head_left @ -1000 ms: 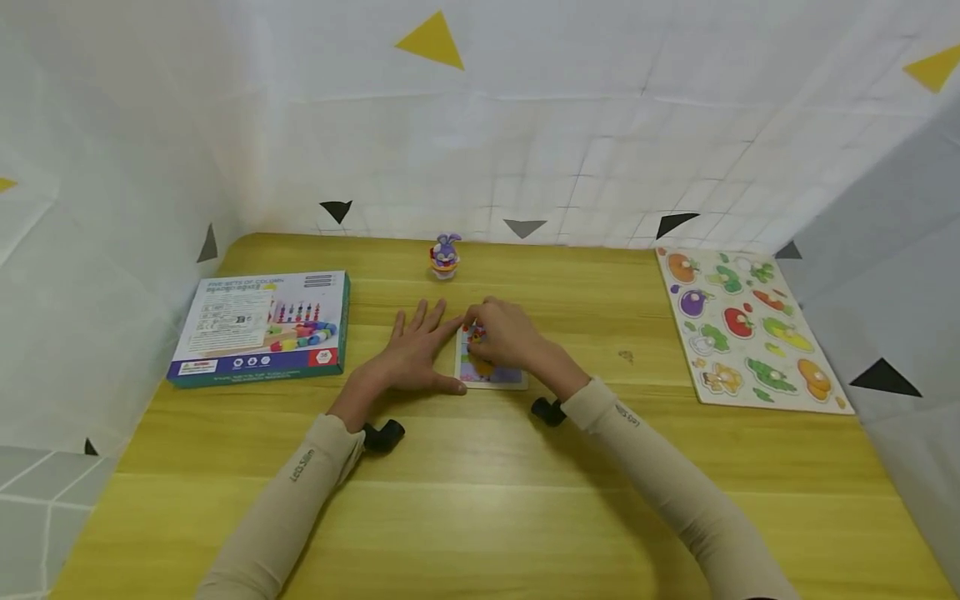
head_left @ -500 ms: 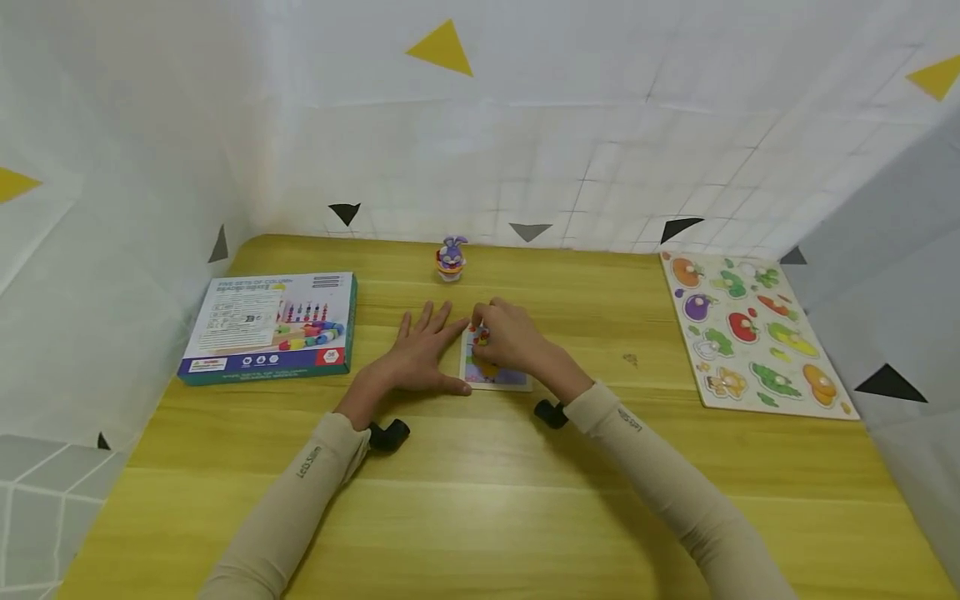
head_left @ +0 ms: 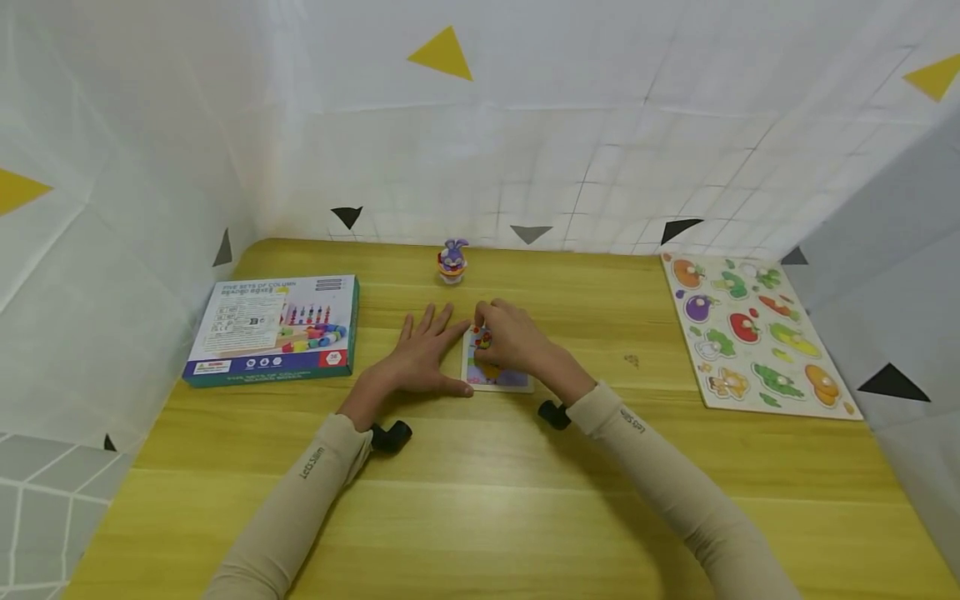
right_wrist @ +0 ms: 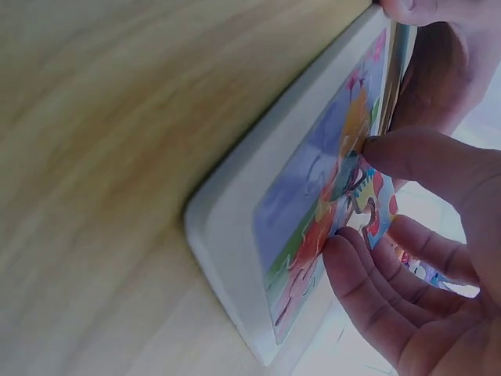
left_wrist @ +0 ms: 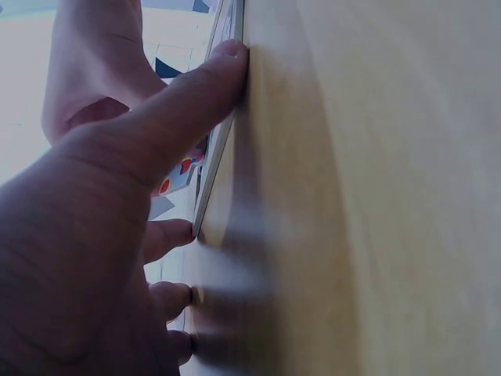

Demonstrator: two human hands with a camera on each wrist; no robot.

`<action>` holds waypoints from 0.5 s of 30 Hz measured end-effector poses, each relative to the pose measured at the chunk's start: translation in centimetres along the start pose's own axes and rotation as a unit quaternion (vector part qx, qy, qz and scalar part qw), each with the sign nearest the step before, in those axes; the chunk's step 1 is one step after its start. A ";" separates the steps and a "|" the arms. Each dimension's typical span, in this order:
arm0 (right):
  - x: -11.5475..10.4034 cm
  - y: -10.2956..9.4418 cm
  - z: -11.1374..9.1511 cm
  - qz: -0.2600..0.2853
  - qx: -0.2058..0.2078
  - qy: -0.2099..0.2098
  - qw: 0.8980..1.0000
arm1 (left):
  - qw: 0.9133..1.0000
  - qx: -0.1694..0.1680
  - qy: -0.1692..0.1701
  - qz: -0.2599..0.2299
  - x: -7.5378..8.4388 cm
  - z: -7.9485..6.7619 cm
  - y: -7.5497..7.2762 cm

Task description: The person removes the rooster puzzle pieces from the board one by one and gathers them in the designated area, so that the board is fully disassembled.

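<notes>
On the wood-grained surface (head_left: 465, 517), the left grip (head_left: 423, 358) lay spread wide, forefinger and thumb touching the left side of the puzzle board (head_left: 504, 381). The right grip (head_left: 512, 336) was narrow, seemingly pinching a puzzle piece (right_wrist: 381, 200) above the board's far-left part (fingers hid much of it). Good work here would probably mean bracing the board, turning the piece until its outline matched, then pressing it down level. The board's near edge ran left to right before the person; the piece sat tilted, a notch apparently facing the board, its long axis impossible to tell.
</notes>
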State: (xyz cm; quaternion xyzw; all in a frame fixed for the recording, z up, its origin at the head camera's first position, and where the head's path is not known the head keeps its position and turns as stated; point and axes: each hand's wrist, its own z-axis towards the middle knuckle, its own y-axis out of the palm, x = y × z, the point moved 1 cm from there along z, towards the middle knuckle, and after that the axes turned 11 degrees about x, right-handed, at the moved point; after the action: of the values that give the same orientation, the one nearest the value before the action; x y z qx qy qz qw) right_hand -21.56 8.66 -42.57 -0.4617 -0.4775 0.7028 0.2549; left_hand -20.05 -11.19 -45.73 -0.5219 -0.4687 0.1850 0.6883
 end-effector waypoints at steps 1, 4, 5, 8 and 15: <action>0.0 0.0 0.0 -0.006 0.000 -0.001 1.000 | 1.000 0.000 -0.001 0.000 0.0 0.0 0.0; -0.1 0.1 -0.2 -0.029 -0.004 -0.008 1.000 | 1.000 0.000 -0.002 -0.005 0.0 0.0 0.0; -0.2 0.1 -0.2 -0.036 -0.004 -0.010 0.999 | 1.000 0.000 -0.002 -0.006 0.1 0.1 0.0; -0.3 0.2 -0.4 -0.043 0.003 -0.015 0.999 | 1.000 0.001 -0.003 -0.010 0.1 0.0 -0.1; -0.6 0.3 -0.7 -0.026 0.025 -0.020 0.999 | 1.000 0.003 -0.002 -0.007 0.1 -0.1 -0.1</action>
State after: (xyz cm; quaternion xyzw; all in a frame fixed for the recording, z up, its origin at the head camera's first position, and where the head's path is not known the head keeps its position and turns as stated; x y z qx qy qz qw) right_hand -20.68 8.35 -42.65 -0.4279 -0.4766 0.7170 0.2751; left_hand -19.96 -11.17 -45.61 -0.5164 -0.4730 0.1824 0.6902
